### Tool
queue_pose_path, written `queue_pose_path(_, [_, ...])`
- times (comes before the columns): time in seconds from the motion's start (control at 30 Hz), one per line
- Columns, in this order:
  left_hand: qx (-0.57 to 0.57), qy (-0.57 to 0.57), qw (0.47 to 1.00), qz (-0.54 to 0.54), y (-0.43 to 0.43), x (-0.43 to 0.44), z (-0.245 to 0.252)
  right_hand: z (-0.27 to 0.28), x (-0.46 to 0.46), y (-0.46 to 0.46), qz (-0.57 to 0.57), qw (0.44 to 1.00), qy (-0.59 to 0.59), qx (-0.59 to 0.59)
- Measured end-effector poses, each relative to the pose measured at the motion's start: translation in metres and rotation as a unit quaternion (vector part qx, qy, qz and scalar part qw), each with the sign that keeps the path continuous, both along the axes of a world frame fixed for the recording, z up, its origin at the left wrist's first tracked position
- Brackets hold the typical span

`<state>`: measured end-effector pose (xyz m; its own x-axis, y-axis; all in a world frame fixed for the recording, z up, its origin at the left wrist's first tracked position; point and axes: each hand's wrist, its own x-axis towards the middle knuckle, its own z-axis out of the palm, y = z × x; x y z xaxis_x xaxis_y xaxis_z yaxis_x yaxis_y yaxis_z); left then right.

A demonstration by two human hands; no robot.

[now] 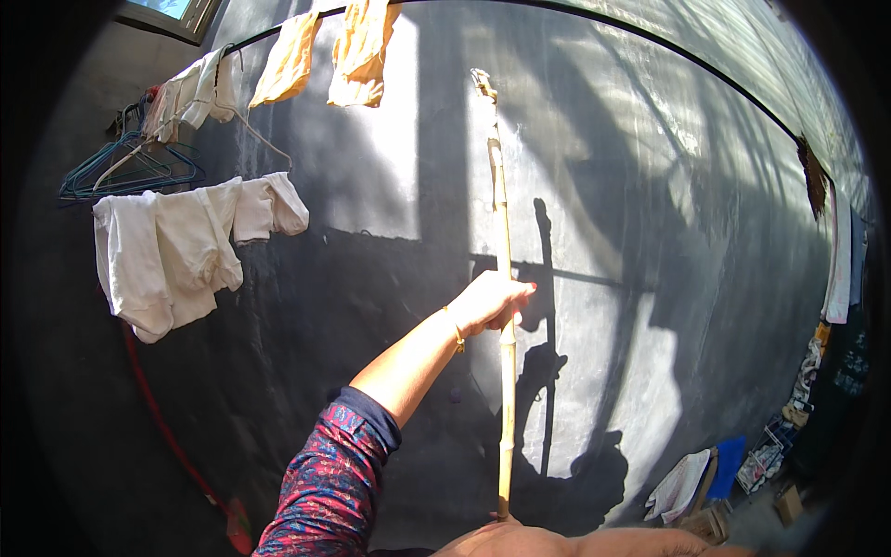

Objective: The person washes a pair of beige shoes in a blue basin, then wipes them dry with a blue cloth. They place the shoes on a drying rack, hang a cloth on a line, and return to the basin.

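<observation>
A long bamboo pole (pixel 508 404) stands nearly upright before me, close to the dark wall. My left hand (pixel 493 303) is closed around its middle, below a patterned sleeve pushed up the forearm. At the bottom edge my right hand (pixel 502 527) is at the pole's lower end; its fingers are mostly hidden. The pole's top has a hooked or bound tip (pixel 482 83). Up and to the left, two yellow striped cloths (pixel 289 59) hang over a dark rail (pixel 557 8). White garments (pixel 167 257) hang further left on a hanger.
Several empty blue hangers (pixel 132 163) cluster at the upper left, with a window (pixel 167 14) above. A red hose or cord (pixel 160 418) runs down the left. At the lower right are a white cloth (pixel 682 484), a blue cloth (pixel 727 466) and a small rack (pixel 766 459).
</observation>
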<state>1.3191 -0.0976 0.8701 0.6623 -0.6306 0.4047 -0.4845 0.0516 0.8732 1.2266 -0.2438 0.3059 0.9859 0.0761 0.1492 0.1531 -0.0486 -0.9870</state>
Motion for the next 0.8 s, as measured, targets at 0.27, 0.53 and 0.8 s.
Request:
queue_pose_path(0.27, [-0.125, -0.066, 0.984, 0.112, -0.008, -0.003, 0.071, -0.001, -0.014, -0.032, -0.033, 0.993, 0.075, -0.090])
queue_pose_path(0.53, [-0.166, -0.124, 0.966, 0.155, 0.001, -0.017, 0.125, -0.005, -0.020, -0.050, -0.046, 0.988, 0.110, -0.100])
queue_pose_path(0.8, [-0.168, -0.166, 0.964, 0.125, 0.008, -0.047, 0.070, 0.031, -0.025, -0.049, -0.068, 0.992, 0.072, -0.078])
